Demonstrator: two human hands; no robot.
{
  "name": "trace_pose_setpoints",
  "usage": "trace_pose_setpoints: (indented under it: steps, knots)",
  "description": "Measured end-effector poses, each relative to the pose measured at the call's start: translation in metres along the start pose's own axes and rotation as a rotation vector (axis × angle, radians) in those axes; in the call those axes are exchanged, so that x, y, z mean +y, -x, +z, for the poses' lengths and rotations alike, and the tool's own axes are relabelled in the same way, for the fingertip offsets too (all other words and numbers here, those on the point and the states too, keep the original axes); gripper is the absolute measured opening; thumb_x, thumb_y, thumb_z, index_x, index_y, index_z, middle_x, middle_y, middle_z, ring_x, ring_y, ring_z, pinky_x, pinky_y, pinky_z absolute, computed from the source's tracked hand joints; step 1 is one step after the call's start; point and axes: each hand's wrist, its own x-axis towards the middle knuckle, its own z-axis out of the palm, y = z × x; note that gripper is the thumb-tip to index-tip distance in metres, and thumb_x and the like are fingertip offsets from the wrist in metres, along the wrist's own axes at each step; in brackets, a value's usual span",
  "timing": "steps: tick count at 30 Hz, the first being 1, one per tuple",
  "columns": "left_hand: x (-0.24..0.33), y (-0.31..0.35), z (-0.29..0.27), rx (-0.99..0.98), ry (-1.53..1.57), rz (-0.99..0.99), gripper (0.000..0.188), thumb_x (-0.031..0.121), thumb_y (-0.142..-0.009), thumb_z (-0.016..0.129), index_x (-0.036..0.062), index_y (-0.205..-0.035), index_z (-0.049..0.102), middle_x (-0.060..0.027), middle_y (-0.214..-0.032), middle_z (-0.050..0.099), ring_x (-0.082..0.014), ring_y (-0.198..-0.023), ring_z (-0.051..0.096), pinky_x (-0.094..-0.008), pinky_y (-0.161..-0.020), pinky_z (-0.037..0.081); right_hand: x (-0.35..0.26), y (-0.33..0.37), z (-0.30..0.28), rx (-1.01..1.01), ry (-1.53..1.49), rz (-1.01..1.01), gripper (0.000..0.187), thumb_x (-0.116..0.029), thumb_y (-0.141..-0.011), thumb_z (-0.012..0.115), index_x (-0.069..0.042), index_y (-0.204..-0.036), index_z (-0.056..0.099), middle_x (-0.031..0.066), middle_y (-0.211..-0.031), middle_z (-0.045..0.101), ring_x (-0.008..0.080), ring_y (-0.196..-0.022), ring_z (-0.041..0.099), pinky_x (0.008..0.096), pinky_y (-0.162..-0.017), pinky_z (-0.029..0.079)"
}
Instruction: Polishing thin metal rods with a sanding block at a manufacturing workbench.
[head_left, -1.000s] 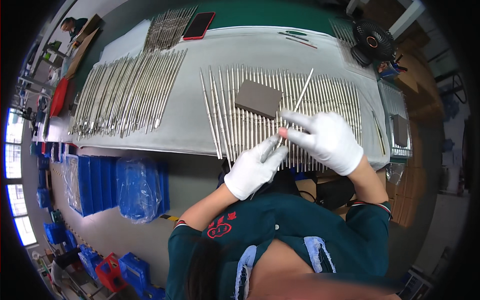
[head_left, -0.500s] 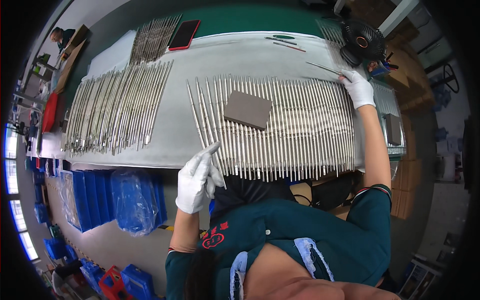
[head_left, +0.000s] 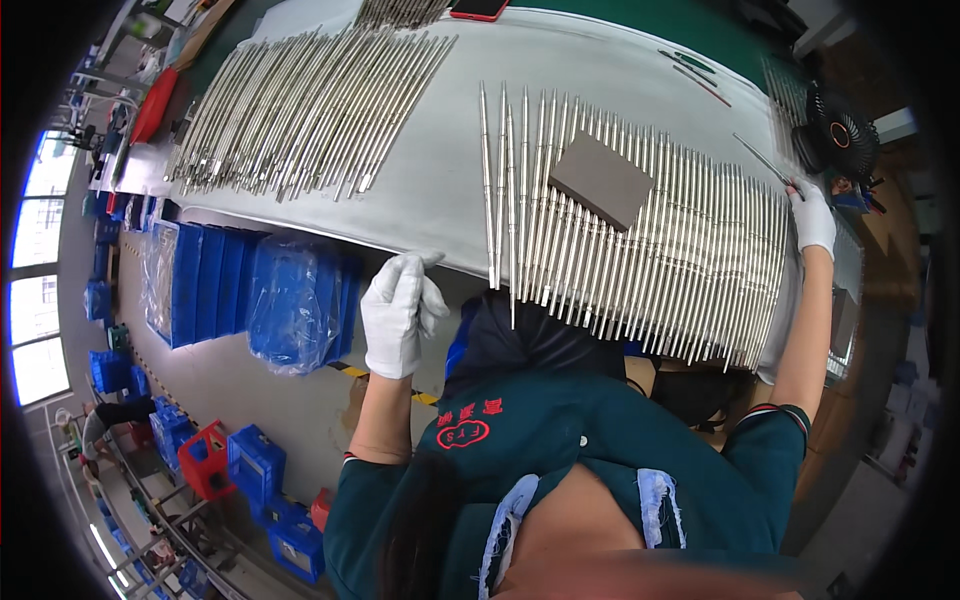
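Observation:
My right hand (head_left: 814, 218), in a white glove, is at the right end of a wide row of slim silver metal rods (head_left: 690, 250). Its fingers are closed on a thin metal tool (head_left: 760, 157) that points up and left; its exact kind is unclear. My left hand (head_left: 398, 312), also gloved, hovers off the table's front edge, left of the row, fingers curled together with nothing visible in them. Nearest to it, a few rods (head_left: 488, 190) lie slightly apart at the row's left end, one jutting past the front edge. A grey-brown block (head_left: 602, 180) rests on the rods.
A second batch of rods (head_left: 310, 110) covers the table's left side. A red-edged phone (head_left: 480, 8) and small tools (head_left: 700, 80) lie at the back. A black fan (head_left: 845, 130) stands at the right. Blue crates (head_left: 205, 285), one plastic-wrapped, stand below the front edge.
The whole view has turned and shifted. My left hand has come away from the rods at the row's left end. My right hand still holds the thin tool.

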Motion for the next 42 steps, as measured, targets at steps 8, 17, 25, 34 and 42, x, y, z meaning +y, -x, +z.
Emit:
trace_pose_setpoints:
  steps: [8, 17, 25, 34, 42]
  knots:
    - [-0.026, 0.009, 0.016, -0.469, -0.395, -0.501, 0.039, 0.036, -0.096, 0.058, 0.0003, -0.081, 0.066, -0.0049, -0.055, 0.059, -0.01, -0.044, 0.053, -0.0239, -0.043, 0.043, -0.107, 0.048, -0.041, 0.16, -0.683, -0.337, 0.024, -0.014, -0.092, 0.064, -0.008, -0.115, 0.067, 0.0055, -0.112, 0.067, 0.0105, -0.101, 0.062, 0.0249, -0.089, 0.047]
    - [-0.048, 0.012, 0.028, -0.582, -0.166, -0.53, 0.041, 0.04, -0.097, 0.053, 0.0013, -0.09, 0.064, -0.0054, -0.066, 0.064, -0.0103, -0.049, 0.056, -0.0234, -0.046, 0.044, -0.208, 0.115, -0.076, 0.104, -0.605, -0.691, 0.022, -0.01, -0.084, 0.07, -0.008, -0.106, 0.07, 0.0068, -0.104, 0.069, 0.0219, -0.091, 0.067, 0.0291, -0.08, 0.053]
    - [-0.035, 0.013, 0.034, -0.561, -0.173, -0.525, 0.032, 0.031, -0.096, 0.058, 0.0021, -0.083, 0.062, -0.0052, -0.059, 0.06, -0.0102, -0.047, 0.055, -0.0224, -0.045, 0.043, -0.237, 0.132, -0.087, 0.068, -0.549, -0.837, 0.021, -0.011, -0.079, 0.071, -0.008, -0.1, 0.069, 0.0061, -0.105, 0.069, 0.0257, -0.091, 0.066, 0.0335, -0.079, 0.052]
    - [0.019, 0.022, 0.038, -0.692, -0.367, -0.205, 0.027, 0.02, -0.091, 0.065, 0.0018, -0.072, 0.06, -0.0046, -0.058, 0.059, -0.0078, -0.048, 0.055, -0.0244, -0.046, 0.042, -0.279, 0.143, -0.113, -0.08, -0.247, -1.281, 0.039, -0.013, -0.083, 0.053, -0.02, -0.12, 0.059, 0.0106, -0.127, 0.057, 0.0231, -0.082, 0.062, 0.034, -0.063, 0.049]
    - [0.028, 0.007, 0.037, -0.8, -0.012, -0.254, 0.031, 0.022, -0.101, 0.047, -0.0023, -0.1, 0.066, -0.0043, -0.062, 0.06, -0.0089, -0.055, 0.057, -0.0218, -0.051, 0.047, -0.199, 0.103, -0.103, 0.343, -0.09, -0.909, 0.024, -0.009, -0.077, 0.064, -0.017, -0.1, 0.066, 0.0032, -0.084, 0.067, 0.0241, -0.072, 0.063, 0.0357, -0.06, 0.051]
